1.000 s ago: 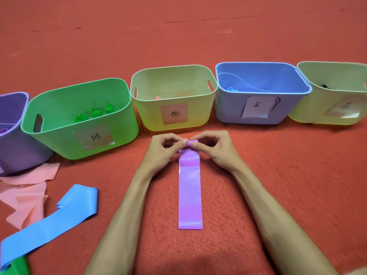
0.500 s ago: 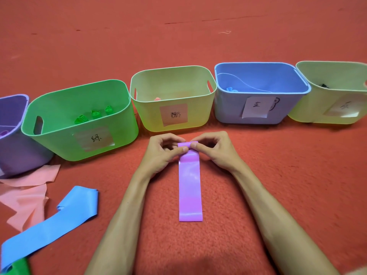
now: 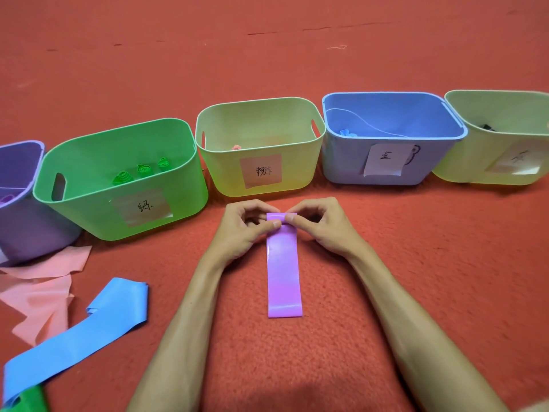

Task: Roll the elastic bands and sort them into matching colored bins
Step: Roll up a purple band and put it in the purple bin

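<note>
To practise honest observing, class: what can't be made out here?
All head view.
Purple bin: cut by left edge.
Green band: cut by bottom corner.
Dark item in right yellow bin: too small, behind wall.
Purple band roll: left hand, right hand cover it.

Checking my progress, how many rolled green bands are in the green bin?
3, in the green bin: left roll, middle roll, right roll. More may hide behind its front wall.

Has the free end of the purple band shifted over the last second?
Yes. The purple band has its free end drawn closer to the middle yellow bin, while the left hand and right hand roll the far end.
</note>
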`<action>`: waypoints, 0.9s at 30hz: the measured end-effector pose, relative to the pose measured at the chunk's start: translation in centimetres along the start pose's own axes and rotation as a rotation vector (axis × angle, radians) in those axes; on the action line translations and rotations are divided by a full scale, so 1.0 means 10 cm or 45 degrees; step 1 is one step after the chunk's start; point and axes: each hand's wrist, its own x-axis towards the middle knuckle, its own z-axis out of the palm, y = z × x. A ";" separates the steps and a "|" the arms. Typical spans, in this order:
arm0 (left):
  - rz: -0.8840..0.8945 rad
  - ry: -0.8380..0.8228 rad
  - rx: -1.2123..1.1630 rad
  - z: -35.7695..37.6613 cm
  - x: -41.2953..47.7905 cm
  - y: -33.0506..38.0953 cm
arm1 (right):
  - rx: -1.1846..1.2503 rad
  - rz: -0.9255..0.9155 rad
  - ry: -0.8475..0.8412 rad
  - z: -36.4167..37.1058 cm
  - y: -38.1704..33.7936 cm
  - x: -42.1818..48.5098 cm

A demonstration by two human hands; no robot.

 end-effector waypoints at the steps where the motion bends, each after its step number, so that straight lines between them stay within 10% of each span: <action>1: 0.000 -0.002 0.003 0.00 0.00 0.00 | 0.019 -0.005 0.001 -0.01 0.00 0.00; 27: -0.052 -0.021 0.061 0.03 0.00 0.00 | 0.182 -0.006 0.051 -0.01 -0.01 -0.03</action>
